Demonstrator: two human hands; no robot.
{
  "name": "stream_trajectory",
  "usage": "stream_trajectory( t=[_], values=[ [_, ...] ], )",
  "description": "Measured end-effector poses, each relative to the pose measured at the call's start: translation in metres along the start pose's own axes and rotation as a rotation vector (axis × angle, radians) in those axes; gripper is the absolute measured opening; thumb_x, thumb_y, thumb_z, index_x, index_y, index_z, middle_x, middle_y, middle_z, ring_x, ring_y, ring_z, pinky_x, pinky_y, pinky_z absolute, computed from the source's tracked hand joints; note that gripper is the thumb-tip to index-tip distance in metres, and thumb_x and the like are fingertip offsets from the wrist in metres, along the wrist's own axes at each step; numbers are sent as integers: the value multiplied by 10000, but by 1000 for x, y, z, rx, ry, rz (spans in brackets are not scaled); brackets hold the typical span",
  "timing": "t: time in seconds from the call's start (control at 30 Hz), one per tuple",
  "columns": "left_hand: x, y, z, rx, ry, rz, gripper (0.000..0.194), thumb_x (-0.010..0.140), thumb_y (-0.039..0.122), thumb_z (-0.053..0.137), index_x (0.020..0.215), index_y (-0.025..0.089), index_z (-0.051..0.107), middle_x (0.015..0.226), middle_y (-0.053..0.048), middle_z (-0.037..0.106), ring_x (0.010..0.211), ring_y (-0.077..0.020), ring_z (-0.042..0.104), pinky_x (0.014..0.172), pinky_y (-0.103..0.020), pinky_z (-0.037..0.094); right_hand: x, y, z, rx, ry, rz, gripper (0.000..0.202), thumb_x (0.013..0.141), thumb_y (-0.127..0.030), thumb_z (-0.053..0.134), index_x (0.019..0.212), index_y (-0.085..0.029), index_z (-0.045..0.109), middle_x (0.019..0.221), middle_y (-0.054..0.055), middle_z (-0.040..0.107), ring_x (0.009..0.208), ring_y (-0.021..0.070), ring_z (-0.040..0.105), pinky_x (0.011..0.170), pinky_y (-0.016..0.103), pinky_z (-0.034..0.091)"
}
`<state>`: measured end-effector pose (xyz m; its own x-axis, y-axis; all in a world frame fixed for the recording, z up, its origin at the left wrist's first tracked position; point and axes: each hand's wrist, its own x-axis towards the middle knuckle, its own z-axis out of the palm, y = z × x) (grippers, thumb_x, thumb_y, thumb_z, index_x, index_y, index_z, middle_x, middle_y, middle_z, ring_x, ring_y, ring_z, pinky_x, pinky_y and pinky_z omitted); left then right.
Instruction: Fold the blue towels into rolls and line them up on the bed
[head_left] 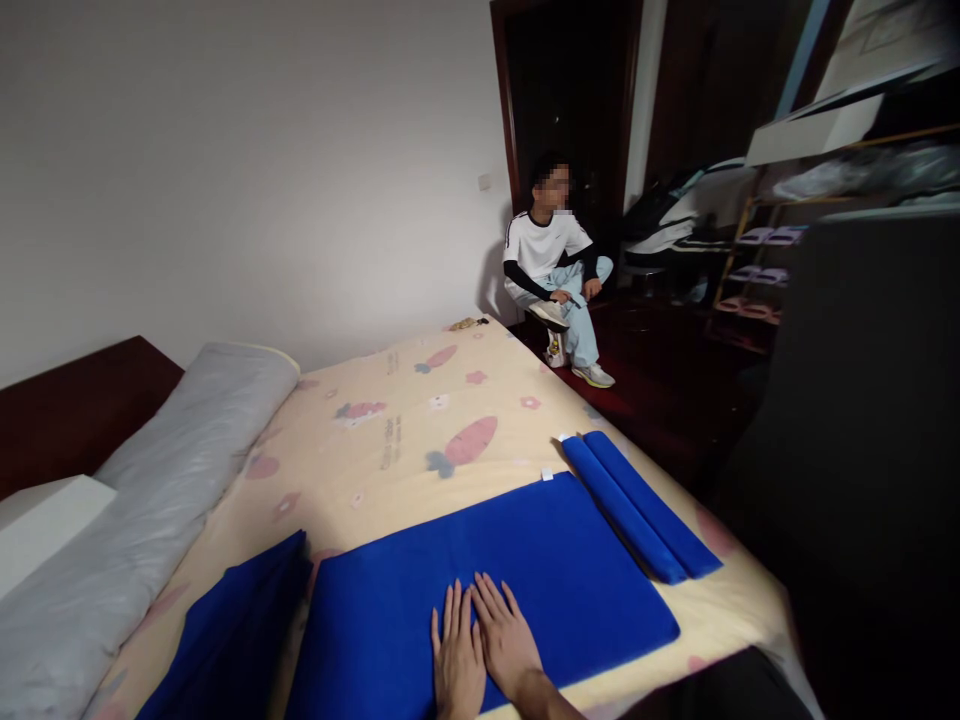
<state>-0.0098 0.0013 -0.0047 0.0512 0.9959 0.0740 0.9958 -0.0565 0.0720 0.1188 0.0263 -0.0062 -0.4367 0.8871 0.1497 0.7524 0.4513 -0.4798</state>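
A blue cloth, folded into a wide flat rectangle with a small white tag at its far edge, lies on the bed. Flat on its near part rests my left hand, fingers stretched forward. My right hand lies right beside it, also flat, the two index fingers close together. Neither hand grips anything. To the right of the cloth are two narrow rolled or folded blue cloths, side by side. Another blue cloth sits in a looser pile on the left.
The bed has a cream sheet with carrot prints. A long grey pillow and a white box are at the left. Beyond the far corner a person sits. A shoe rack and a dark panel stand right.
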Motion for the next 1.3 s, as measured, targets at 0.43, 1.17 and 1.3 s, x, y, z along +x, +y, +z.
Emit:
stream_trajectory(
  t=[0.43, 1.17, 1.3],
  values=[
    [2, -1, 1, -46, -18, -24, 512, 955, 294, 293, 1461, 355, 236, 1560, 53, 274, 1433, -180, 287, 1191, -458, 260, -1, 9, 7, -43, 54, -36, 580, 914, -217, 369, 1491, -211, 304, 1546, 45, 297, 1422, 209, 294, 1182, 421, 214],
    [6, -4, 14, -49, 76, -24, 498, 954, 300, 286, 1450, 345, 276, 1533, 40, 344, 1414, -186, 329, 1168, -464, 296, -40, 87, -35, -121, 144, 245, 596, 958, -572, 290, 1490, -301, 277, 1565, 27, 266, 1430, 259, 277, 1157, 515, 217],
    [6, -2, 11, -34, 75, -31, 498, 961, 331, 273, 1454, 388, 232, 1546, 77, 302, 1422, -180, 307, 1161, -465, 315, -65, 138, -54, -257, 261, 382, 629, 934, -575, 304, 1474, -257, 344, 1546, 52, 318, 1424, 267, 292, 1147, 527, 215]
  ],
)
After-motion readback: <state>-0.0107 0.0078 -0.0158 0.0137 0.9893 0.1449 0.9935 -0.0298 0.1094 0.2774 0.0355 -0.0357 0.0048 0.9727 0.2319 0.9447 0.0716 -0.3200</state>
